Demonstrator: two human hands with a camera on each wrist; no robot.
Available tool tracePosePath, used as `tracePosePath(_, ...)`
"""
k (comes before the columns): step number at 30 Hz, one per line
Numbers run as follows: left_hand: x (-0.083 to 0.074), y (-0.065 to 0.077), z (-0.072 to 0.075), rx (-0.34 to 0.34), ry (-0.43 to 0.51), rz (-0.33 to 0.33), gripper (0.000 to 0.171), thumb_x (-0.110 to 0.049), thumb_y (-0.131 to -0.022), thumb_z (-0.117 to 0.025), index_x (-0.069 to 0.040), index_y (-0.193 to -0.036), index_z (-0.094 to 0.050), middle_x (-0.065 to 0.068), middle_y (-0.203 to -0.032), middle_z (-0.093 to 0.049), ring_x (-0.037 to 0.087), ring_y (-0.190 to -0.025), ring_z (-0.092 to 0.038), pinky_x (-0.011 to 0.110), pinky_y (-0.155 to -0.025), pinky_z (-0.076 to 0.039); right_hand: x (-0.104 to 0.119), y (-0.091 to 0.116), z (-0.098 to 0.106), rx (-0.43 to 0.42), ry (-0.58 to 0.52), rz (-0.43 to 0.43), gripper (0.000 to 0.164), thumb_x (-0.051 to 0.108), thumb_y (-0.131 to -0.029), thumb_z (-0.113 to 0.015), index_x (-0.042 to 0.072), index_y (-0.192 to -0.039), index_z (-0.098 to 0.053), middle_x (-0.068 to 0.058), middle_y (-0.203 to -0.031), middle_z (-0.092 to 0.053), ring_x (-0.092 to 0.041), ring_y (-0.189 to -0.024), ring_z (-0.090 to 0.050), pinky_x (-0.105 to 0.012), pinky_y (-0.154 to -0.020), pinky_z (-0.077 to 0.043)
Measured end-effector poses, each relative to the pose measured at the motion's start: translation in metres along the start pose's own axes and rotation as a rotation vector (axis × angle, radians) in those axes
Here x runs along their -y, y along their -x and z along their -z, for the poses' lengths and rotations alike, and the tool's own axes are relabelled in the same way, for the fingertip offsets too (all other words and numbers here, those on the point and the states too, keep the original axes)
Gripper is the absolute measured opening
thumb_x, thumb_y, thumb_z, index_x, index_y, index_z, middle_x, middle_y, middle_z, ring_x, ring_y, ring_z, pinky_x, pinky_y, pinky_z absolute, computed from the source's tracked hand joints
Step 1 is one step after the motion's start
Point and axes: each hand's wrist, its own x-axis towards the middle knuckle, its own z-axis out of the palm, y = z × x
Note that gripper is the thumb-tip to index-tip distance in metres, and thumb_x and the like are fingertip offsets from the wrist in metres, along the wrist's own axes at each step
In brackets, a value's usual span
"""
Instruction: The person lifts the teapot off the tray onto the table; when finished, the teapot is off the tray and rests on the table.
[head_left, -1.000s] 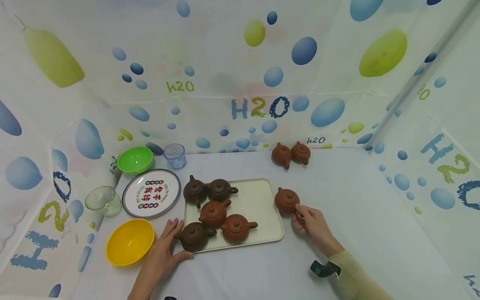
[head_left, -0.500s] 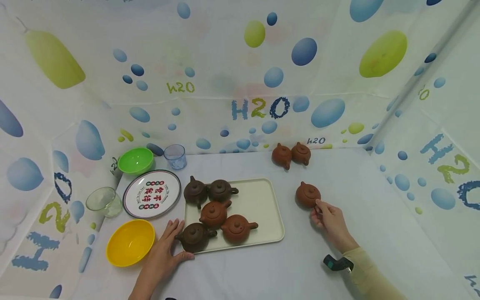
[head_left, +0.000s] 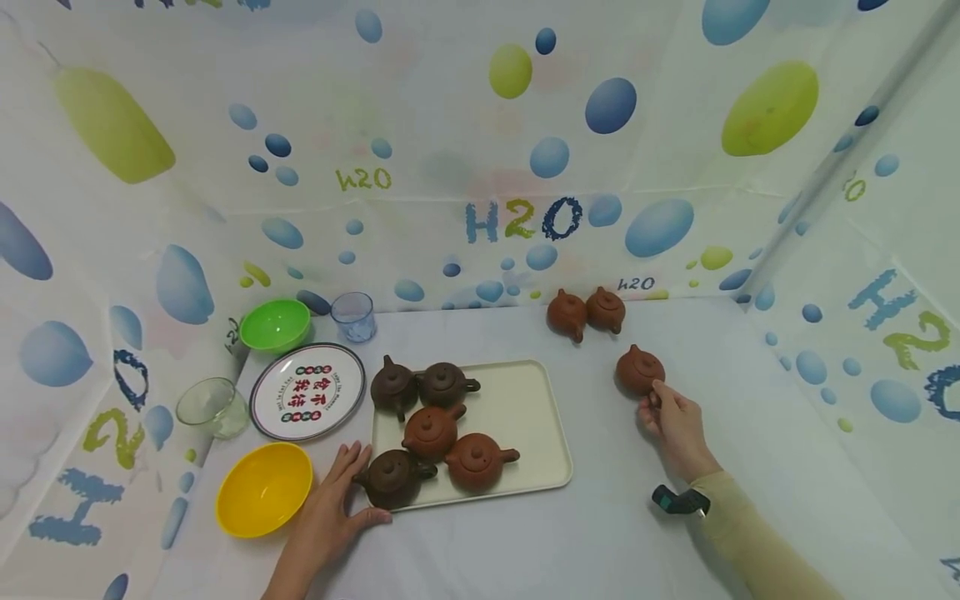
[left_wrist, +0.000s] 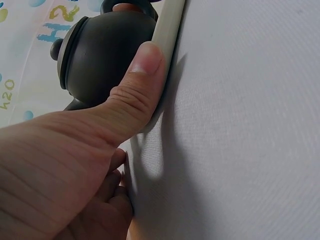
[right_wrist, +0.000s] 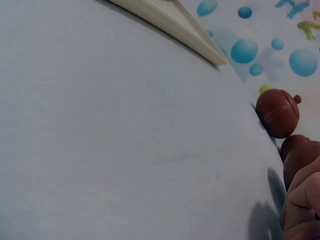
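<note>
My right hand (head_left: 678,429) pinches the handle of a small reddish-brown clay teapot (head_left: 639,372), over the table to the right of the tray. Only part of that hand shows in the right wrist view. My left hand (head_left: 326,512) rests at the near left corner of a cream tray (head_left: 536,425), fingers extended along its left side. In the left wrist view the thumb lies against the tray's rim (left_wrist: 169,22), beside a dark brown teapot (left_wrist: 112,52). Several teapots stand on the tray: dark brown ones at the back left and near left, reddish-brown ones (head_left: 476,462) in the middle.
Two more reddish-brown teapots (head_left: 566,314) stand at the table's back edge. Left of the tray are a white printed plate (head_left: 273,408), a yellow bowl (head_left: 262,492), a green bowl (head_left: 273,327), a clear glass (head_left: 213,408) and a bluish glass (head_left: 353,318).
My right hand has carried the reddish-brown teapot from beside the tray's right edge, rightward and farther back. The left hand has kept its place at the tray's corner.
</note>
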Motion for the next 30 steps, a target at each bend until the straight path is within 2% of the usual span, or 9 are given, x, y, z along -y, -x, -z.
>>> tracePosePath(8,0.001,0.0,-0.001,-0.005,0.013,0.005,0.108,-0.04,-0.074,-0.096,-0.007,-0.163,-0.045,0.023,-0.174,-0.034,0.051,-0.163,-0.023,0.071,-0.129,-0.024,0.013,-0.032,0.007,-0.091,-0.09,-0.007,0.035,0.039,-0.113,-0.051,0.015,-0.088,-0.058,0.01,-0.077,-0.067,-0.001,-0.067,-0.061,-0.013,-0.055,-0.051)
tracePosePath(13,0.001,0.001,-0.001,-0.024,0.017,-0.012,0.107,-0.04,-0.073,-0.096,-0.006,-0.162,-0.046,0.024,-0.172,-0.036,0.052,-0.162,-0.025,0.073,-0.128,-0.023,0.026,-0.05,0.007,-0.108,-0.136,-0.033,0.035,0.04,-0.113,-0.051,0.014,-0.09,-0.057,0.009,-0.076,-0.067,-0.002,-0.066,-0.061,-0.015,-0.054,-0.051)
tracePosePath(20,-0.001,0.0,0.0,-0.024,0.015,-0.003,0.107,-0.04,-0.073,-0.097,-0.007,-0.162,-0.047,0.023,-0.173,-0.036,0.052,-0.162,-0.024,0.073,-0.128,-0.022,0.041,-0.079,0.0,-0.135,-0.139,-0.029,0.032,0.039,-0.113,-0.05,0.014,-0.093,-0.056,0.008,-0.074,-0.067,-0.002,-0.065,-0.06,-0.015,-0.051,-0.049)
tracePosePath(25,-0.001,0.0,-0.002,0.009,0.031,0.024,0.109,-0.042,-0.073,-0.096,-0.009,-0.163,-0.045,0.021,-0.175,-0.033,0.049,-0.164,-0.021,0.07,-0.13,-0.022,0.05,-0.1,-0.006,-0.177,-0.132,-0.018,0.031,0.036,-0.112,-0.049,0.013,-0.093,-0.056,0.008,-0.072,-0.066,-0.003,-0.063,-0.06,-0.014,-0.051,-0.05)
tracePosePath(30,-0.001,0.0,0.0,0.003,0.018,0.025,0.109,-0.043,-0.072,-0.096,-0.009,-0.163,-0.045,0.022,-0.174,-0.034,0.05,-0.163,-0.022,0.07,-0.129,-0.023,0.064,-0.121,-0.013,-0.144,-0.134,-0.048,0.027,0.038,-0.112,-0.049,0.014,-0.101,-0.056,0.009,-0.075,-0.066,-0.002,-0.068,-0.062,-0.014,-0.054,-0.052)
